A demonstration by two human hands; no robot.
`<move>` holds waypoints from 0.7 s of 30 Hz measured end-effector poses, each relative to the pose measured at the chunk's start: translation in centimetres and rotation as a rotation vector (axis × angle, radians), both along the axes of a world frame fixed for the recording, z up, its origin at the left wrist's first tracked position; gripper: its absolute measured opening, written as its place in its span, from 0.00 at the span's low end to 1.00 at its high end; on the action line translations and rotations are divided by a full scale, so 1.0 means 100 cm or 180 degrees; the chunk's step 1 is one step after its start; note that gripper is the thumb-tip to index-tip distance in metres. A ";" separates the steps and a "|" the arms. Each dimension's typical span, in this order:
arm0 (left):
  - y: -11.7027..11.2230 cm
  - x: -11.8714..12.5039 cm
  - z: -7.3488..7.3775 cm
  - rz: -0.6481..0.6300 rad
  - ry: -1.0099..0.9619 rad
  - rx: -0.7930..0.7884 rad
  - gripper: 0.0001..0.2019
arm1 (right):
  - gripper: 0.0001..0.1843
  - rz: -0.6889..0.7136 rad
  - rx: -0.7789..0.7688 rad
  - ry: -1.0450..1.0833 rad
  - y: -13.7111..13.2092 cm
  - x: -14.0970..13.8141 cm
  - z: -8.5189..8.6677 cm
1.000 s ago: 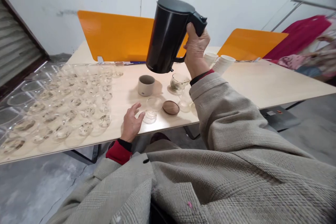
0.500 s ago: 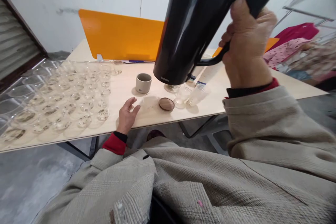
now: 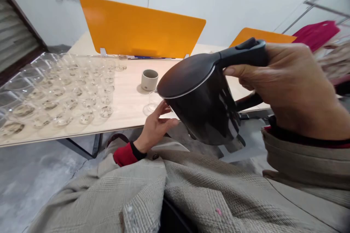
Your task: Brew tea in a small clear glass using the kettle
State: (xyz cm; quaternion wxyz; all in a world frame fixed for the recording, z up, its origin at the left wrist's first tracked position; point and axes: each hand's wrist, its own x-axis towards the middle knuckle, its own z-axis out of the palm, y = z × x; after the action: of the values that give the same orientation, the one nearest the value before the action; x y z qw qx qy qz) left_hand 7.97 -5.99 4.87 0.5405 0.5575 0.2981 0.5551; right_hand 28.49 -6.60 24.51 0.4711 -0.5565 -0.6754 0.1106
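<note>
My right hand [image 3: 298, 76] grips the handle of a black electric kettle [image 3: 202, 113], which is tilted with its spout end down to the left and its lid closed. Just left of the spout stands a clear cup [image 3: 153, 102], partly hidden by the kettle. My left hand [image 3: 156, 126] is at the table's front edge beside the cup, thumb and fingers apart; some fingertips are close to the kettle's side, and I cannot tell if they touch it. A grey mug [image 3: 149, 80] stands behind the cup.
Rows of clear cups [image 3: 62, 94], several with dark bits at the bottom, fill the left of the wooden table [image 3: 128, 105]. An orange divider panel [image 3: 142, 25] stands behind, a second orange panel [image 3: 259, 36] farther right. Clothes [image 3: 317, 38] hang at the right.
The kettle has come down and tipped over toward the clear cup, my right hand still on its handle. My left hand has moved right, closer to the kettle. The kettle now hides the brown disc.
</note>
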 end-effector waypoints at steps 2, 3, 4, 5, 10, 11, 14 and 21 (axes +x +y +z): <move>0.003 0.010 0.001 -0.0210 -0.0177 -0.0097 0.33 | 0.12 0.0068 -0.0058 -0.0123 0.005 -0.001 -0.003; 0.006 0.015 0.000 -0.0253 -0.0277 -0.0145 0.32 | 0.11 0.0124 -0.0069 -0.0200 0.009 -0.002 -0.003; 0.009 0.019 -0.001 -0.0276 -0.0364 -0.0192 0.31 | 0.11 0.0168 -0.0077 -0.0280 0.014 -0.002 -0.004; 0.012 0.023 -0.003 -0.0294 -0.0447 -0.0248 0.31 | 0.10 0.0173 -0.0084 -0.0349 0.019 -0.002 -0.004; 0.022 0.037 -0.012 -0.0492 -0.0851 -0.0562 0.29 | 0.12 -0.0390 -0.0298 -0.0938 0.045 -0.005 0.004; 0.023 0.039 -0.013 -0.0529 -0.0918 -0.0621 0.29 | 0.14 -0.0514 -0.0386 -0.1090 0.049 -0.007 0.006; 0.025 0.040 -0.014 -0.0608 -0.1028 -0.0771 0.31 | 0.17 -0.0740 -0.0625 -0.1413 0.058 -0.016 0.011; 0.031 0.038 -0.018 -0.0696 -0.1124 -0.0907 0.32 | 0.15 -0.0542 -0.0619 -0.1456 0.077 -0.021 0.009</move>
State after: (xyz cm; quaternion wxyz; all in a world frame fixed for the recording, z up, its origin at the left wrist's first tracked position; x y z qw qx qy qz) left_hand 11.81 -2.86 3.03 0.7142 0.3989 0.2121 0.5345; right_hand 26.42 1.11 25.37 0.2580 -0.6646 -0.7012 0.0063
